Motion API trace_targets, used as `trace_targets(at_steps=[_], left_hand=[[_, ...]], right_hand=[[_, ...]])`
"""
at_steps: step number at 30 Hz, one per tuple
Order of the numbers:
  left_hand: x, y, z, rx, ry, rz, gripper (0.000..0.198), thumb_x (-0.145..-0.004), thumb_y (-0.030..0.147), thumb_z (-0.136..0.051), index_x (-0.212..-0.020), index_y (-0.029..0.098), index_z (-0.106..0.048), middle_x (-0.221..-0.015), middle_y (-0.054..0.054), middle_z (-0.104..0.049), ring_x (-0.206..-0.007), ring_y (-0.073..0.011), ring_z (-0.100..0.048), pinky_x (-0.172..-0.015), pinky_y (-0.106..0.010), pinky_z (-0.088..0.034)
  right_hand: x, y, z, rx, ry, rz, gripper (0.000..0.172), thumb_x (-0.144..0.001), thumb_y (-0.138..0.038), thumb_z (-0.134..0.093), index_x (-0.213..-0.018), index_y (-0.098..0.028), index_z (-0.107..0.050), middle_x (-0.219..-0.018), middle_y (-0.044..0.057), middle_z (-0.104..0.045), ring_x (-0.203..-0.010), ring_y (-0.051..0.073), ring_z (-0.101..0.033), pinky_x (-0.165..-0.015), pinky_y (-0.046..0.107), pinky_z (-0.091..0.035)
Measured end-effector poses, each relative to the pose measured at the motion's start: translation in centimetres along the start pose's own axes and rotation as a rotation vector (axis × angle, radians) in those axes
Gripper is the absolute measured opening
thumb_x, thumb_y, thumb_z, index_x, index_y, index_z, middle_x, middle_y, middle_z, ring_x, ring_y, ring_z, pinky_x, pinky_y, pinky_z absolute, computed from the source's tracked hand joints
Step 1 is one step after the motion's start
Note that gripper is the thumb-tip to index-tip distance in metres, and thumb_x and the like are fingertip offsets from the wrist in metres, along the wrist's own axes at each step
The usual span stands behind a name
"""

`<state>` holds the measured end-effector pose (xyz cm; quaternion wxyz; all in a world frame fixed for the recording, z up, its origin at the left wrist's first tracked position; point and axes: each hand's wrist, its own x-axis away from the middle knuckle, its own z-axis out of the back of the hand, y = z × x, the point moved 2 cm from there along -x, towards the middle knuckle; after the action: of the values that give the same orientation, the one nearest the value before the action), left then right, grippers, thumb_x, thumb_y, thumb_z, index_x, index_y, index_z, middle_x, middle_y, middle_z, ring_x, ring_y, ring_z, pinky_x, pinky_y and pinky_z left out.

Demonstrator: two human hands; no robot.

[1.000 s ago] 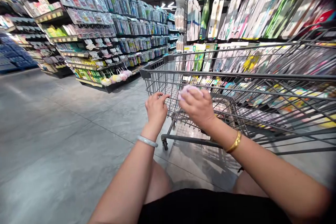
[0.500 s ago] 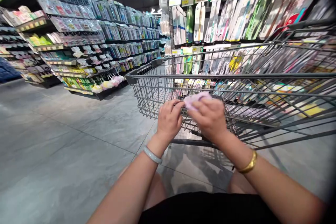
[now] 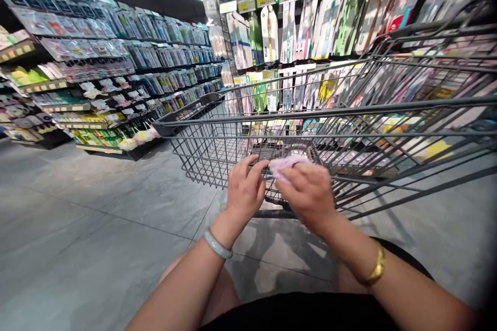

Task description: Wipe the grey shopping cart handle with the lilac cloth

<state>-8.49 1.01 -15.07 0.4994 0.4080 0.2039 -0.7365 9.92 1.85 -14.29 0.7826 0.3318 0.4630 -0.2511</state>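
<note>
1. Right hand [image 3: 306, 194] is grasping a lilac cloth [image 3: 281, 166], its fingers curling round the bunched material and partly hiding it.
2. Cloth, near the centre of the frame, is projecting leftward and upward from the right knuckles; its longer visible axis is apparently running left to right, though bunching is obscuring its full shape.
3. Left hand [image 3: 245, 189] is lying just left of the cloth, its thumb tip pointing at the near end; whether it is touching or pinching that end cannot be told. Right hand, being wrapped about the cloth, is the nearer.
4. Both forearms are slanting inward from the lower frame, backs of the hands facing the viewer.
5. Cart [image 3: 330, 112] is standing beyond both hands; packs [image 3: 287, 31] are hanging at upper right.
</note>
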Motion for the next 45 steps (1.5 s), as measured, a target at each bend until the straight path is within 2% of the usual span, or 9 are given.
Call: trace_targets(at_steps=[4, 7, 11, 13, 18, 25, 31, 39, 45], left_hand=[[-0.3, 0.3, -0.2, -0.016, 0.057, -0.001, 0.045, -0.086, 0.009, -0.055, -0.129, 0.024, -0.058, -0.134, -0.012, -0.054, -0.120, -0.0247, -0.055, -0.100, -0.042, -0.047], [-0.5, 0.8, -0.1, -0.018, 0.091, -0.020, 0.048, -0.086, 0.008, -0.056, -0.131, 0.024, -0.056, -0.135, -0.013, -0.051, -0.120, -0.0251, -0.055, -0.099, -0.042, -0.048], [-0.4, 1.1, -0.3, 0.009, 0.088, -0.033, 0.049, -0.086, 0.008, -0.056, -0.132, 0.024, -0.055, -0.136, -0.013, -0.048, -0.121, -0.0248, -0.055, -0.100, -0.042, -0.048], [-0.3, 0.9, -0.5, 0.016, 0.079, -0.033, 0.049, -0.085, 0.007, -0.056, -0.131, 0.025, -0.055, -0.137, -0.013, -0.047, -0.119, -0.0236, -0.056, -0.101, -0.042, -0.048], [-0.5, 0.5, -0.9, 0.013, 0.067, -0.017, 0.050, -0.086, 0.009, -0.056, -0.134, 0.023, -0.051, -0.136, -0.014, -0.051, -0.127, -0.0257, -0.053, -0.103, -0.044, -0.047], [-0.3, 0.2, -0.8, -0.056, -0.017, -0.006, 0.053, -0.091, 0.014, -0.052, -0.143, 0.019, -0.043, -0.135, -0.015, -0.057, -0.129, -0.0267, -0.053, -0.102, -0.043, -0.044], [-0.2, -0.1, -1.2, -0.147, -0.102, 0.035, 0.045, -0.092, 0.020, -0.054, -0.136, 0.021, -0.052, -0.134, -0.014, -0.059, -0.121, -0.0285, -0.058, -0.097, -0.044, -0.044], [-0.6, -0.3, -0.6, -0.157, -0.182, 0.048, 0.035, -0.092, 0.018, -0.053, -0.126, 0.021, -0.060, -0.129, -0.012, -0.061, -0.115, -0.0263, -0.061, -0.091, -0.041, -0.044], [-1.0, -0.3, 0.3, -0.088, -0.190, 0.131, 0.025, -0.094, 0.022, -0.051, -0.116, 0.022, -0.064, -0.120, -0.009, -0.066, -0.110, -0.0240, -0.063, -0.086, -0.037, -0.042]], right_hand=[[1.2, -1.9, -1.3, -0.177, -0.174, 0.024, 0.009, -0.093, -0.027, -0.062, -0.089, -0.025, -0.069, -0.106, -0.001, -0.073, -0.105, 0.019, -0.056, -0.085, 0.037, -0.036], [0.3, -0.3, 1.1, -0.212, -0.022, -0.012, 0.006, -0.090, -0.021, -0.066, -0.093, -0.025, -0.070, -0.107, 0.000, -0.072, -0.107, 0.020, -0.056, -0.089, 0.037, -0.039], [-0.8, 2.9, 3.9, -0.068, 0.203, -0.148, 0.021, -0.082, -0.016, -0.072, -0.099, -0.029, -0.070, -0.110, 0.001, -0.071, -0.110, 0.023, -0.056, -0.095, 0.042, -0.041], [-0.6, 3.0, 3.5, 0.008, 0.205, -0.170, 0.018, -0.083, -0.017, -0.072, -0.096, -0.029, -0.071, -0.109, 0.001, -0.072, -0.109, 0.022, -0.056, -0.095, 0.042, -0.040], [0.2, 0.7, 0.9, -0.052, 0.009, -0.045, 0.005, -0.089, -0.024, -0.067, -0.089, -0.028, -0.071, -0.106, -0.004, -0.074, -0.107, 0.018, -0.058, -0.093, 0.039, -0.037], [-0.5, 4.1, 3.7, -0.018, 0.252, -0.217, 0.020, -0.082, -0.015, -0.072, -0.097, -0.027, -0.070, -0.110, 0.002, -0.071, -0.110, 0.022, -0.057, -0.095, 0.041, -0.040], [0.4, 1.0, 0.8, -0.035, 0.072, -0.051, 0.006, -0.088, -0.023, -0.068, -0.091, -0.028, -0.070, -0.106, -0.003, -0.073, -0.108, 0.018, -0.057, -0.097, 0.040, -0.036], [-0.6, 5.8, 4.7, 0.066, 0.299, -0.227, 0.028, -0.077, -0.014, -0.075, -0.099, -0.030, -0.070, -0.111, 0.001, -0.070, -0.108, 0.022, -0.056, -0.093, 0.040, -0.042], [0.1, 3.5, 2.4, 0.069, 0.241, -0.113, 0.018, -0.082, -0.017, -0.073, -0.094, -0.030, -0.070, -0.105, -0.002, -0.073, -0.106, 0.020, -0.055, -0.096, 0.041, -0.039]])
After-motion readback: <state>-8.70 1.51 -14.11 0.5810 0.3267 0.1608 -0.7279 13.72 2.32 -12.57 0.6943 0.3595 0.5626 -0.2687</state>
